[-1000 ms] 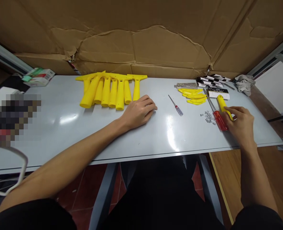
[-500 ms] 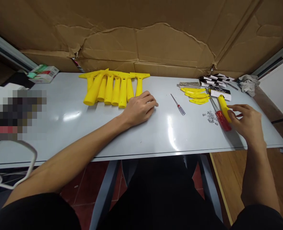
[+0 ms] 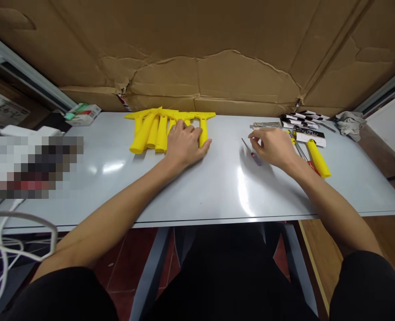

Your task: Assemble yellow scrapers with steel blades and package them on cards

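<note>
My left hand (image 3: 185,143) lies over the right part of a row of yellow T-shaped plastic handles (image 3: 144,133), its fingers spread on them. Part of the row is hidden beneath it. Above the tabletop, my right hand (image 3: 276,145) hovers with loosely bent fingers; a gap shows between thumb and index finger, and no object is visible in it. Just under its fingertips lies a small screwdriver (image 3: 255,158) with a clear handle. A single yellow handle (image 3: 318,159) rests farther right, beside a red-handled screwdriver (image 3: 313,166) mostly covered by my right forearm.
A metallic strip-like item (image 3: 266,125), black-and-white packets (image 3: 304,120) and a grey cloth glove (image 3: 350,124) lie at the back right. Cardboard (image 3: 217,80) walls the rear of the table. A small box (image 3: 85,115) and white cables (image 3: 5,240) are on the left.
My right hand has left the single yellow handle, which stays on the table, and moved left to the small screwdriver. My left hand has moved onto the row of yellow handles. The view has shifted slightly.
</note>
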The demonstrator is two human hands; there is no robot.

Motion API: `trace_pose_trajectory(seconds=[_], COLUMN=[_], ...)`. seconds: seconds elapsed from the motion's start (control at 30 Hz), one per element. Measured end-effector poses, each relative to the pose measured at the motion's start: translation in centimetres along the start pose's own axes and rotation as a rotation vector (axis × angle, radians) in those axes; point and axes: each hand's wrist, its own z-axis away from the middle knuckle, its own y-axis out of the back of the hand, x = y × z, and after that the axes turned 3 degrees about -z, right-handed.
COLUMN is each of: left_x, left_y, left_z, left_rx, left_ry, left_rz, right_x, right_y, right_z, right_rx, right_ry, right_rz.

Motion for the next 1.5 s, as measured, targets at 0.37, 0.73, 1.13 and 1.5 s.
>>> trace_pose_trajectory(seconds=[0.37,0.73,1.13,1.5], left_x=[5.5,4.2,4.6,4.3], left_y=[2.8,2.8,2.5,1.6], left_z=[2.6,1.8,2.6,2.8], left_rx=[-0.313,-0.209,-0.042,-0.148], left_ry=[-0.038,-0.036,-0.278,-0.481], left_rz=[-0.321,-0.25,0.036,0.159], right_x=[1.4,1.7,0.9,0.2], right_y=[-2.7,-3.4,-2.7,-3.2], right_z=[1.4,1.4,1.7,1.7], right_rx=[-0.1,0.157,0.137,0.172], right_ry=[-0.072,-0.05,0.016,0.495], right_rz=[-0.139,-0.342,-0.994,-0.606])
